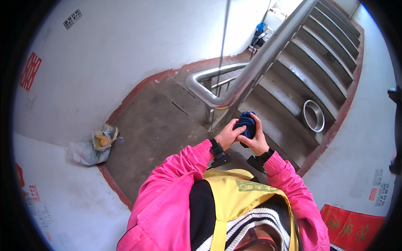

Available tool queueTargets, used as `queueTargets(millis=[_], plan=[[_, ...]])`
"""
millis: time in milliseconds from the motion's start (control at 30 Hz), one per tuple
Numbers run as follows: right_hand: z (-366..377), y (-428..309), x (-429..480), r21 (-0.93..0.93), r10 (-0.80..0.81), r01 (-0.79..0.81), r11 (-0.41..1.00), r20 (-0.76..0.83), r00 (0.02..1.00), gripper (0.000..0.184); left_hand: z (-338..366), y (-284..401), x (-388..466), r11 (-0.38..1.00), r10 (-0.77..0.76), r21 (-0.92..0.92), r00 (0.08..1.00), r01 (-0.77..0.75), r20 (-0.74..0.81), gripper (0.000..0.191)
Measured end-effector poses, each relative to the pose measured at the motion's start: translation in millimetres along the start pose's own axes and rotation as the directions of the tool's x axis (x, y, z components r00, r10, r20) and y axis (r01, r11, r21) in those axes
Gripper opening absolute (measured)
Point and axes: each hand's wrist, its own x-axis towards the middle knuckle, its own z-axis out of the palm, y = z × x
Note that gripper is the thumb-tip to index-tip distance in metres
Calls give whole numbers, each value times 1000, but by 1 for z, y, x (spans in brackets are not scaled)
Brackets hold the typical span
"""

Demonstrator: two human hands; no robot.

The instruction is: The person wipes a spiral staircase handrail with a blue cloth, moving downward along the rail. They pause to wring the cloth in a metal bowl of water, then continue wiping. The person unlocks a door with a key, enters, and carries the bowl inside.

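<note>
A bunched dark blue cloth (247,125) is held between both hands, in front of the body and just below the bend of the metal handrail. My left hand (228,135) grips it from the left side, thumb across its front. On the right side my right hand (257,135) holds it, with fingers reaching up along its edge. Part of the cloth hangs beneath the fingers. Both wrists wear black straps with small black devices.
A shiny metal handrail (216,102) bends close ahead. Concrete stairs (282,84) rise at the right, with a round metal basin (313,116) on a lower step. Plastic bags (91,153) lie by the left wall. A blue and white pile (262,33) stands farther back.
</note>
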Motion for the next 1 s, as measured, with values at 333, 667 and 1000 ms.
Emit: queueTargets(millis=[333,667,1000], plan=[[108,-18,73,39,-26,30,999,-100,995,59,-177,79,-62,981,-41,183,990,66,-137,41],[104,9,110,-871,-203,176,458,90,975,67,-300,94,-141,999,-26,-53,881,1,-472,21],[190,21,172,-843,-221,123,523,5,975,67,-347,110,-139,993,-18,-104,834,-47,-551,18]])
